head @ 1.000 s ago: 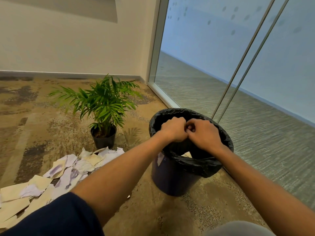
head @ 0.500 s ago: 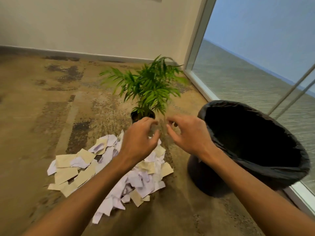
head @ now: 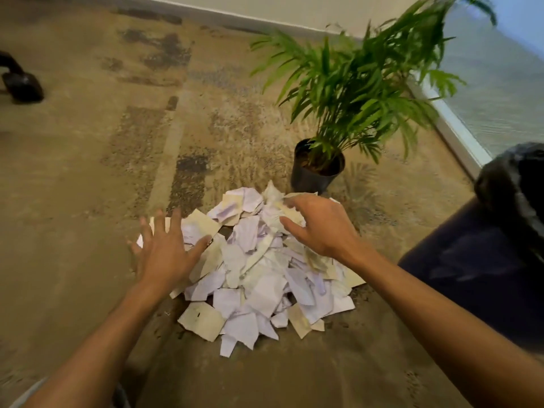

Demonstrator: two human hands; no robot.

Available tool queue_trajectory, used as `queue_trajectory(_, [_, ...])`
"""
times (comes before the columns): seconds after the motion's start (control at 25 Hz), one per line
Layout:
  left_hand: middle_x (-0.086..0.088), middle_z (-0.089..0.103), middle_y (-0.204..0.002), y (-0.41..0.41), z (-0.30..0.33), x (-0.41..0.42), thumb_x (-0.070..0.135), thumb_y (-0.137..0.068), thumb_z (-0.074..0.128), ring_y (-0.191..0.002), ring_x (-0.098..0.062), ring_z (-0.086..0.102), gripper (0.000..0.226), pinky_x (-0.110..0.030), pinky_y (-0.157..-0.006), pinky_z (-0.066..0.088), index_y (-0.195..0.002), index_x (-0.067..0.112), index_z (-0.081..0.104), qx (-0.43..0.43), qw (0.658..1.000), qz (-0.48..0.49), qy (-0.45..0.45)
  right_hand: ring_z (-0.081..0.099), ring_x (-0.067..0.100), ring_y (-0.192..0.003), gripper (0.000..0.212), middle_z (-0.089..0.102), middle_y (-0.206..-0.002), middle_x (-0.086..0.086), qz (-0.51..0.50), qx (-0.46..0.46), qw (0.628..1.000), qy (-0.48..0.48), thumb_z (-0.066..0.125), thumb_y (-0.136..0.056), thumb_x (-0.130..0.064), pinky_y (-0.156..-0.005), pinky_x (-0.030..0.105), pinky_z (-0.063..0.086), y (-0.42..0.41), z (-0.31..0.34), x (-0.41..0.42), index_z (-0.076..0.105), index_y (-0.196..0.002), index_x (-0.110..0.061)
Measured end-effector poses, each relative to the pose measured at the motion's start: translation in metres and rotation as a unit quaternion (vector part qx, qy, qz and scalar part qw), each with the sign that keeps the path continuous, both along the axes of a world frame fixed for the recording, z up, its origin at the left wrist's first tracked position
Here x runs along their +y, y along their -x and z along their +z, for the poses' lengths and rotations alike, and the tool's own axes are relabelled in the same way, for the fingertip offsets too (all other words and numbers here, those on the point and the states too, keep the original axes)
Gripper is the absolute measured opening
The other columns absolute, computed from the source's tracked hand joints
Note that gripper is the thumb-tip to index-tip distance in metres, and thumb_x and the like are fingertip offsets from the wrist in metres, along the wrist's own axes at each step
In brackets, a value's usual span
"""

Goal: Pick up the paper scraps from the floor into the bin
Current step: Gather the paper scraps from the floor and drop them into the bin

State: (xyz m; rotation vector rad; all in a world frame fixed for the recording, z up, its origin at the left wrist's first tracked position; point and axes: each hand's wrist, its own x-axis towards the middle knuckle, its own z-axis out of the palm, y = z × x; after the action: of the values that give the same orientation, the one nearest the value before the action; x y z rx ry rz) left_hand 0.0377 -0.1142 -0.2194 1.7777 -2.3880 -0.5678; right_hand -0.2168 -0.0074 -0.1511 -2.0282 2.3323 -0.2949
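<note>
the paper scraps [head: 259, 275] lie in one heap on the carpet floor [head: 88, 178], near centre of the view. pieces are torn, white, pale lilac and cream, overlapping at all angles. the heap's long axis runs from near to far, its far end reaching almost to the plant pot [head: 316, 169] and its near end tapering to a single white piece. faint marks show on some scraps; no writing, brand or label can be read on them or elsewhere.

the left hand [head: 164, 254] is spread wide, palm down, at the left edge of the heap, fingers pointing far; it grips nothing, and whether the palm touches the paper cannot be told. the right hand [head: 321, 228] is over the far right part of the heap, fingers curved and parted, tips at or just above the top scraps; it has hold of nothing that shows.

the bin [head: 482, 269], dark with a black liner [head: 506, 184] over its rim, stands at the right, near the heap but apart from it, cut off by the frame edge. the potted plant [head: 353, 83] stands upright just beyond the heap. a glass wall [head: 500, 83] runs along the far right. a dark object [head: 22, 86] sits at the far left, blurred.
</note>
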Motion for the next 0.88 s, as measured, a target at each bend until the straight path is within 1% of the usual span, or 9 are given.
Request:
queue_trajectory(0.04, [-0.008, 0.001, -0.161, 0.002, -0.008, -0.010, 0.076, -0.082, 0.038, -0.146, -0.037, -0.007, 0.090, -0.068, -0.108, 0.006, -0.152, 0.026, 0.011, -0.017, 0.999, 0.015, -0.027, 0.056, 0.022, -0.118, 0.053, 0.060, -0.132, 0.002, 0.003, -0.002, 1.000, -0.020, 0.049, -0.095, -0.053, -0.089, 0.038, 0.046, -0.001, -0.008, -0.014, 0.055, -0.135, -0.018])
queue_trajectory(0.12, [-0.005, -0.010, -0.160, 0.006, -0.022, -0.022, 0.083, -0.077, 0.029, -0.144, -0.036, -0.019, 0.094, -0.070, -0.106, 0.000, -0.152, 0.032, 0.002, -0.021, 0.997, 0.031, -0.067, 0.044, 0.024, -0.131, 0.067, 0.047, -0.146, 0.005, 0.008, -0.001, 0.998, -0.068, 0.042, -0.093, -0.063, -0.099, 0.041, 0.040, -0.003, -0.023, -0.045, 0.044, -0.144, -0.019])
queue_trajectory(0.24, [-0.004, -0.013, -0.160, 0.010, -0.031, -0.030, 0.086, -0.075, 0.024, -0.143, -0.036, -0.022, 0.095, -0.071, -0.106, -0.001, -0.152, 0.035, -0.001, -0.009, 0.993, 0.035, -0.111, 0.030, 0.028, -0.142, 0.078, 0.027, -0.158, 0.007, 0.004, -0.002, 0.991, -0.134, 0.034, -0.090, -0.072, -0.110, 0.048, 0.032, -0.002, -0.046, -0.088, 0.030, -0.152, -0.023])
queue_trajectory(0.36, [-0.004, -0.013, -0.160, 0.017, -0.038, -0.031, 0.086, -0.075, 0.023, -0.144, -0.035, -0.019, 0.094, -0.070, -0.107, -0.002, -0.152, 0.036, 0.000, -0.033, 0.989, 0.017, -0.141, 0.015, 0.030, -0.148, 0.085, 0.012, -0.163, 0.006, -0.021, -0.063, 0.978, -0.196, 0.033, -0.087, -0.076, -0.117, 0.053, 0.021, 0.005, -0.071, -0.112, 0.018, -0.155, -0.027])
queue_trajectory(0.48, [-0.003, -0.015, -0.160, 0.022, -0.040, -0.023, 0.082, -0.080, 0.027, -0.144, -0.034, -0.019, 0.090, -0.069, -0.107, -0.002, -0.152, 0.034, 0.004, -0.035, 0.991, -0.017, -0.126, 0.021, 0.032, -0.146, 0.077, 0.019, -0.161, 0.005, 0.011, -0.113, 0.973, -0.201, 0.037, -0.089, -0.072, -0.115, 0.053, 0.024, -0.001, -0.085, -0.106, 0.024, -0.153, -0.031])
queue_trajectory(0.64, [-0.005, -0.012, -0.160, 0.032, -0.036, -0.003, 0.076, -0.085, 0.027, -0.145, -0.032, -0.016, 0.084, -0.067, -0.109, 0.001, -0.152, 0.028, 0.009, -0.026, 0.989, -0.070, -0.129, 0.038, 0.028, -0.135, 0.060, 0.034, -0.154, 0.005, 0.040, -0.130, 0.973, -0.185, 0.039, -0.097, -0.058, -0.106, 0.041, 0.034, -0.015, -0.084, -0.074, 0.037, -0.148, -0.028])
queue_trajectory(0.72, [-0.006, -0.011, -0.160, 0.036, -0.034, 0.009, 0.072, -0.088, 0.025, -0.146, -0.031, -0.015, 0.079, -0.067, -0.109, 0.000, -0.150, 0.025, 0.015, -0.030, 0.986, -0.102, -0.127, 0.039, 0.027, -0.136, 0.063, 0.029, -0.157, 0.002, 0.042, -0.098, 0.972, -0.209, 0.032, -0.096, -0.063, -0.106, 0.043, 0.036, -0.013, -0.073, -0.061, 0.032, -0.150, -0.031])
queue_trajectory(0.8, [-0.005, -0.007, -0.161, 0.038, -0.035, 0.016, 0.068, -0.091, 0.023, -0.146, -0.031, -0.013, 0.072, -0.068, -0.108, -0.001, -0.149, 0.025, 0.018, -0.023, 0.987, -0.110, -0.116, 0.042, 0.026, -0.135, 0.066, 0.027, -0.158, 0.002, 0.021, -0.044, 0.980, -0.194, 0.026, -0.094, -0.068, -0.106, 0.049, 0.039, -0.005, -0.055, -0.056, 0.028, -0.151, -0.034])
queue_trajectory(0.88, [-0.005, 0.002, -0.161, 0.038, -0.035, 0.016, 0.063, -0.093, 0.022, -0.147, -0.031, -0.008, 0.065, -0.067, -0.109, -0.003, -0.148, 0.027, 0.019, -0.014, 0.992, -0.099, -0.076, 0.047, 0.025, -0.130, 0.071, 0.038, -0.151, 0.005, -0.027, -0.017, 0.988, -0.153, 0.023, -0.091, -0.071, -0.103, 0.051, 0.043, 0.009, -0.040, -0.056, 0.030, -0.150, -0.032])
